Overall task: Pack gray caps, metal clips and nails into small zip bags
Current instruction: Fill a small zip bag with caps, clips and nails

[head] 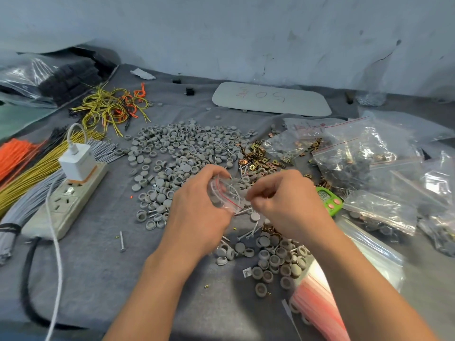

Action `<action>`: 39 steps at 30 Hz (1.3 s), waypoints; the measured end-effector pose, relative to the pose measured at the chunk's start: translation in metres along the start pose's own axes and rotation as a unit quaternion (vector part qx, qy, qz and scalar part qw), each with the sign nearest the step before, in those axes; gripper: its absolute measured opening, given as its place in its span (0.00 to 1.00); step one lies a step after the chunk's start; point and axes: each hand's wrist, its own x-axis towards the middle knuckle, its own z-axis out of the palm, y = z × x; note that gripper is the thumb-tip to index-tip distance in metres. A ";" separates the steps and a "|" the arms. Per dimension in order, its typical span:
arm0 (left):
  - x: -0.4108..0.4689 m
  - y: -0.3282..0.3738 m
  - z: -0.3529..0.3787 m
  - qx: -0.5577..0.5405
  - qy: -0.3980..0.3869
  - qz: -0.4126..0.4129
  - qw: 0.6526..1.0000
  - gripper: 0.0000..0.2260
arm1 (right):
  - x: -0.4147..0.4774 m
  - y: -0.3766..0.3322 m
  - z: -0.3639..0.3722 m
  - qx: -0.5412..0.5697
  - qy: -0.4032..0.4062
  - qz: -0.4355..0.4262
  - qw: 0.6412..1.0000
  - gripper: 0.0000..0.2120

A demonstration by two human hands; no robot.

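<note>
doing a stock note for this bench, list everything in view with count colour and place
gray caps: many, gray, table centre
metal clips: many, brass, right of caps
nails: several, silver, scattered near hands
small zip bag: one, clear, between both hands
filled bags: several, clear, right side
timer: one, green, beside right hand
power strip: one, white, left
wires: many, yellow, orange, gray, left
left hand: one, grips small zip bag
right hand: one, pinches bag's edge

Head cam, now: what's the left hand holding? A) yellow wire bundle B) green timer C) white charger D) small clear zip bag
D: the left hand grips a small clear zip bag with a red seal line, and the right hand pinches at the bag's edge.
</note>
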 end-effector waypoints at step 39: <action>0.003 0.000 -0.005 -0.128 0.047 -0.014 0.991 0.21 | -0.001 -0.007 0.008 0.038 0.046 -0.011 0.998 0.10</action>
